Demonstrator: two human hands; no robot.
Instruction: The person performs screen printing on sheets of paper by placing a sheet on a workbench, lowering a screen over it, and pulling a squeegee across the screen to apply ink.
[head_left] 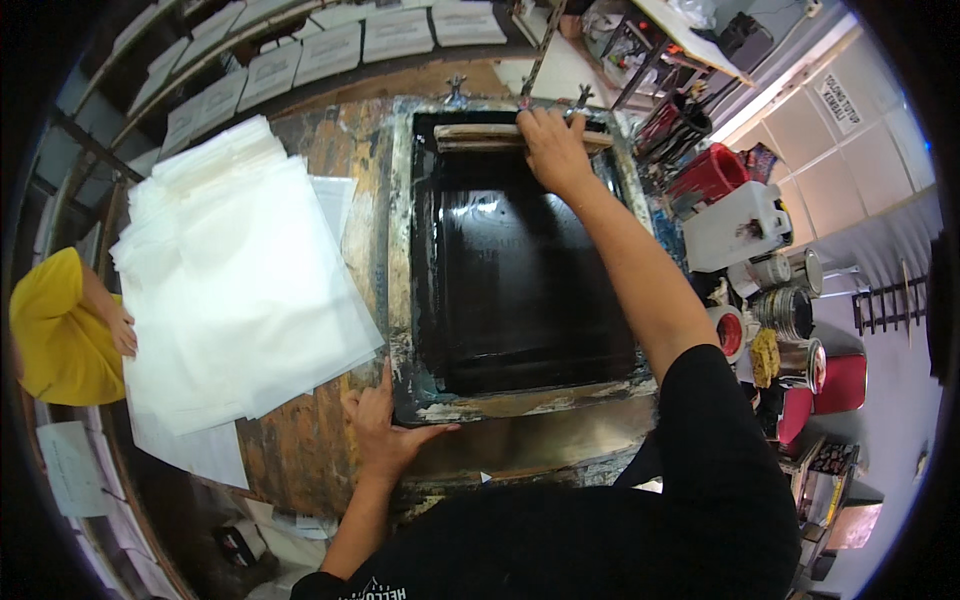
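A screen-printing frame (401,250) with a dark, ink-wet mesh (510,270) lies on the worn wooden table in front of me. At its far end my right hand (553,150) grips a wooden squeegee (470,137), fingers over its top edge. The squeegee lies crosswise, its lower edge at the mesh. My left hand (378,425) rests against the near-left corner of the frame, index finger and thumb stretched apart, the other fingers bent. Left of the frame is a tall, uneven stack of white sheets (240,270). Whatever lies beneath the screen is hidden.
A person in a yellow shirt (62,325) has a hand on the stack's left edge. Metal clamps (455,92) stand behind the frame. Printed sheets (398,35) lie on racks at the back. To the right crowd a white jerrycan (735,228), a red bucket (718,172) and several ink tins.
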